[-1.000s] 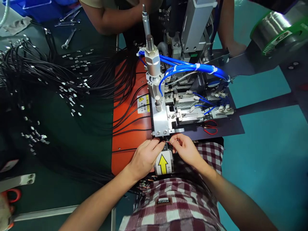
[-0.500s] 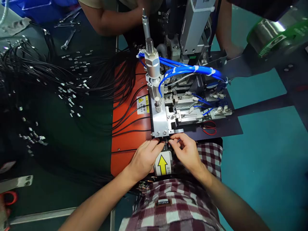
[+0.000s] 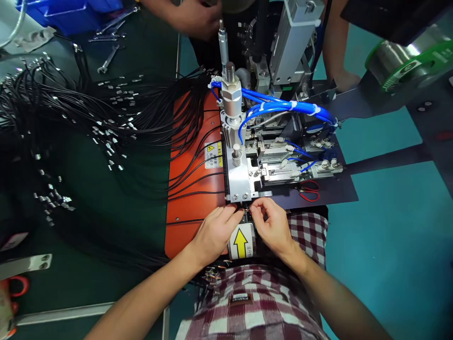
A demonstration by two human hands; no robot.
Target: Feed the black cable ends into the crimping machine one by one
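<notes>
My left hand and my right hand meet at the front of a small metal machine, just under its silver bracket. Both hands are pinched on the end of a thin black cable that runs left across the orange plate. The fingertips nearly touch, and the cable's tip is hidden between them. A white label with a yellow arrow sits right below my hands.
A big heap of black cables with metal ends covers the dark table on the left. Blue air hoses loop over the machine. Red scissors lie to its right. Another person's arms work at the far side. Wrenches lie at the back left.
My right hand has shifted slightly left and closed in toward my left hand at the machine's front. The view has tilted a little; the other person's arm has moved back.
</notes>
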